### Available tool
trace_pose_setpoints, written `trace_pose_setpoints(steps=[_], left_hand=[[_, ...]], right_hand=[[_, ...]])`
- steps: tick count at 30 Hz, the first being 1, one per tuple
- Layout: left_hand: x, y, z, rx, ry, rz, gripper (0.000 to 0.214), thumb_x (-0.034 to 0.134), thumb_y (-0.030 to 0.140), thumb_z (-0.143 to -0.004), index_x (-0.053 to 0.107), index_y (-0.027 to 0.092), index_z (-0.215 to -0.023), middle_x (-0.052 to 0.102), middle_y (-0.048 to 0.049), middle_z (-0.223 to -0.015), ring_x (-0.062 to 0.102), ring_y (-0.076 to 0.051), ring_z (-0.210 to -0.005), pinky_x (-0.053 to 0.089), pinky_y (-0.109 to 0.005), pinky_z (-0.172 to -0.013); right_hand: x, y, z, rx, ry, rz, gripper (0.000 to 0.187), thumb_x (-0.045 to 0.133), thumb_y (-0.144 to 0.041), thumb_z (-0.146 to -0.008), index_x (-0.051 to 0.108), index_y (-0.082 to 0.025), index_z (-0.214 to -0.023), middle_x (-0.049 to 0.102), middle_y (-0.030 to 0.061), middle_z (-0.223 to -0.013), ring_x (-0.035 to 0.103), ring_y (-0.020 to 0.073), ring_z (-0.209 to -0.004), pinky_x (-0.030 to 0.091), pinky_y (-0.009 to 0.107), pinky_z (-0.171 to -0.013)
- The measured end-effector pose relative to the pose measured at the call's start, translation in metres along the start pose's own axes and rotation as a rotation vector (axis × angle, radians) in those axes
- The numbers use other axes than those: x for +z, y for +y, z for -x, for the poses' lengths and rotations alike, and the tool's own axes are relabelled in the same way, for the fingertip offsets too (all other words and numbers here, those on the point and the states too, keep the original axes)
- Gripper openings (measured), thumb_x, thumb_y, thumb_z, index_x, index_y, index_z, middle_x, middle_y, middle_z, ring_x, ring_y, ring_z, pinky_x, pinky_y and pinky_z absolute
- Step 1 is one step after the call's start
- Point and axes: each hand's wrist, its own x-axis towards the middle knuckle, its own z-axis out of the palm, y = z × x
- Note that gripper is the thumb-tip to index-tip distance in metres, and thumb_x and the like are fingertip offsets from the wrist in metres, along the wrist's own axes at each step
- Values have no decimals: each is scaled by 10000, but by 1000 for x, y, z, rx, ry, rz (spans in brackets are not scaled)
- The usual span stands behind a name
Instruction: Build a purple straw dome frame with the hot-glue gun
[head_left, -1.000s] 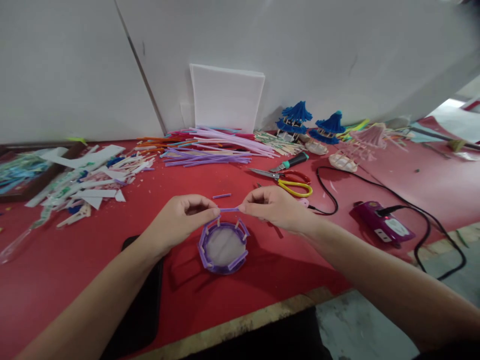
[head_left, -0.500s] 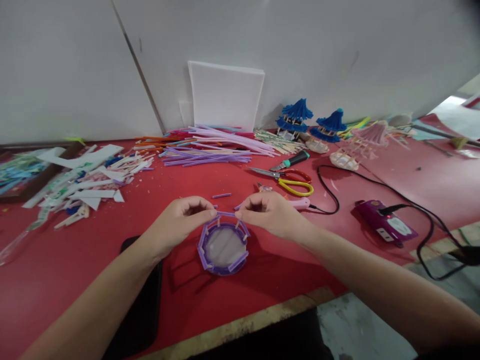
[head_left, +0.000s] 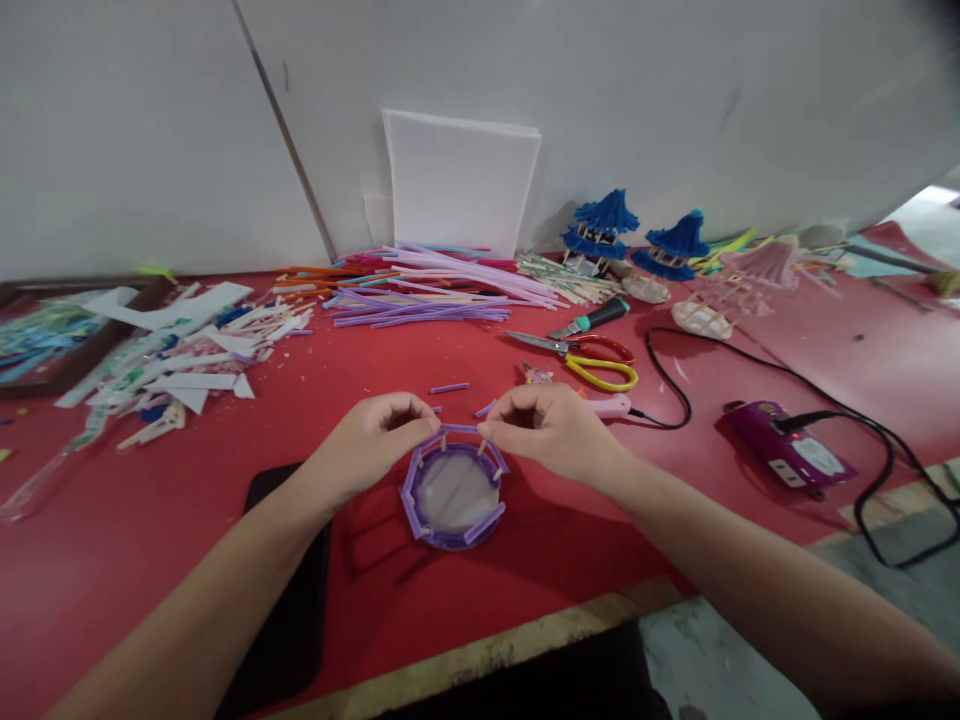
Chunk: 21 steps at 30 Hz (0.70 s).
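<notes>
A short purple strip (head_left: 459, 429) runs across the far side of a small round frame. My left hand (head_left: 375, 440) pinches the strip's left end between thumb and fingers. At its right end, the thumb and fingers of my right hand (head_left: 551, 430) are closed on it too. The round frame (head_left: 414, 515) stands on the table, with a purple rim, a greyish disc base and short pale posts topped by purple strips. Just beyond my hands lies a loose purple piece (head_left: 450, 387). My fingertips partly hide the strip's ends.
Scissors (head_left: 600, 372), a utility knife (head_left: 600, 316) and a pink corded tool (head_left: 611, 406) lie right of centre. Its cord nears a purple power box (head_left: 787, 450). Coloured sticks (head_left: 427, 305) are piled behind, scraps (head_left: 187, 385) at left. A black phone-like slab (head_left: 289, 610) lies under my left forearm.
The view has shifted slightly, so most things sit a little further right in the picture. Both hands keep their pinch on the strip at the frame's far side.
</notes>
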Motion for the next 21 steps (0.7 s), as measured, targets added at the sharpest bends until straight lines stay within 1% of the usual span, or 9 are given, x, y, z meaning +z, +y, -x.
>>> trace_pose_setpoints(steps=[9,15,19,21], left_hand=[[2,2,-1,-35,-3,29,209,629,403,-684,608,198,-655,593,29,-637,541,-146,-620,411,-261,-625],[2,-2,0,-46,6,67,187,634,367,-697,576,198,-642,554,46,-628,507,-126,-600,386,-237,-587],[5,-4,0,-56,39,112,167,586,366,-737,545,212,-688,508,57,-619,462,-116,-561,364,-226,-551],[8,-4,0,-54,45,138,183,586,391,-744,550,212,-730,523,53,-654,474,-116,-576,373,-228,-563]], right_hand=[[1,2,2,17,-11,-39,172,653,-288,-754,635,-146,-660,569,-16,-576,445,77,-508,344,208,-468],[1,4,1,15,-31,-67,179,655,-295,-759,630,-143,-667,570,-16,-582,445,72,-507,341,200,-466],[0,5,0,23,-46,-60,203,654,-311,-765,623,-141,-659,564,-15,-582,442,74,-516,348,198,-469],[0,5,0,29,-53,-54,209,654,-313,-765,616,-142,-651,560,-16,-577,439,74,-516,349,198,-467]])
